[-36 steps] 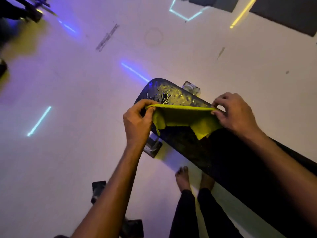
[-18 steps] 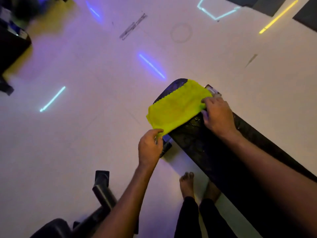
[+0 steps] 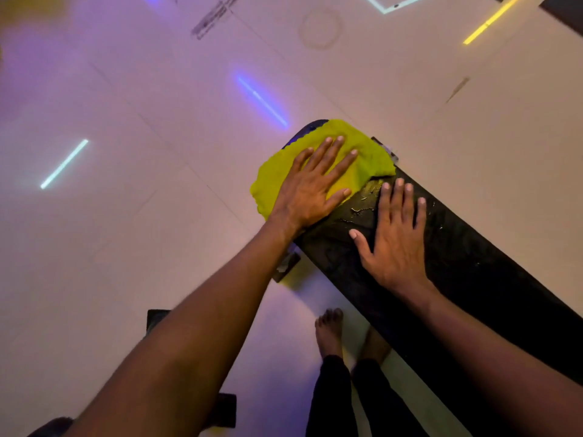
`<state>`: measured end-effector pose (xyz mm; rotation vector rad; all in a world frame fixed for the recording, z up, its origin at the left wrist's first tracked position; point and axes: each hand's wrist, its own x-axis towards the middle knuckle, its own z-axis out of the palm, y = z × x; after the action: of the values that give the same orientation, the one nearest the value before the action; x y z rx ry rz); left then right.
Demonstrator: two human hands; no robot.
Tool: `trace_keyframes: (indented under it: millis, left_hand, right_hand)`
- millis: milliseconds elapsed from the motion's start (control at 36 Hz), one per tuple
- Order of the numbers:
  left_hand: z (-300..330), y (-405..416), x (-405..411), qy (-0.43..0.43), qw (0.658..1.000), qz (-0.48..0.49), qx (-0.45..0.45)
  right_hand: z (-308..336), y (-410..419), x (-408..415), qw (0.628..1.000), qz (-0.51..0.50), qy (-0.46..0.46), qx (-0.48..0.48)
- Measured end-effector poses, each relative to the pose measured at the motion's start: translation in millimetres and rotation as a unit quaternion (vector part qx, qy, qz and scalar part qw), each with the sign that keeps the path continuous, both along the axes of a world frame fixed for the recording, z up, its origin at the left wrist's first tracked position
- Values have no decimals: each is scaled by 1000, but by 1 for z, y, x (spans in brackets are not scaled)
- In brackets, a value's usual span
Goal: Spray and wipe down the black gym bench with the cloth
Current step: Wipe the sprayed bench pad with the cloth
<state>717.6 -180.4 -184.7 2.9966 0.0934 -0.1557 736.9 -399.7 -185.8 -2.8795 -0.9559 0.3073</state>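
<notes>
The black gym bench (image 3: 467,266) runs from the centre toward the lower right. A yellow-green cloth (image 3: 372,159) lies spread over its far end, hanging slightly off the left side. My left hand (image 3: 315,184) presses flat on the cloth, fingers spread. My right hand (image 3: 394,238) rests flat on the bare bench pad just behind the cloth, fingers apart, holding nothing. Wet droplets (image 3: 362,209) glisten on the pad between the hands. No spray bottle is in view.
The pale floor (image 3: 126,216) surrounds the bench, with reflected light strips on it. My bare feet (image 3: 331,332) stand beside the bench's near side. A dark piece of equipment (image 3: 220,408) sits on the floor at the bottom left. A bench bracket (image 3: 288,266) protrudes below my left wrist.
Both hands let go of the cloth's edges. The cloth now lies flat on the bench end, my left hand moved onto it, and my right hand shifted back onto the bare pad.
</notes>
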Motion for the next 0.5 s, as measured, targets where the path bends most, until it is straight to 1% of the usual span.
trace_keyframes:
  millis: [83, 167, 333, 389, 417, 500]
  left_hand:
    - [0, 15, 7, -11, 999, 31, -1]
    - [2, 21, 4, -9, 996, 82, -17]
    - [-6, -13, -35, -2, 977, 213, -18]
    - [-6, -37, -44, 5, 977, 212, -16]
    - [-5, -46, -44, 8, 981, 194, -15]
    - [-2, -48, -25, 12, 997, 82, -6]
  right_hand:
    - [-5, 0, 0, 1000, -2, -16, -3]
    - [-5, -1, 1, 1000, -1, -22, -5]
    - [-4, -3, 1, 1000, -1, -15, -4]
    - [-4, -4, 1, 1000, 5, -10, -4]
    - [-4, -5, 1, 1000, 9, -6, -2]
    - [-4, -15, -2, 1000, 1, -3, 8]
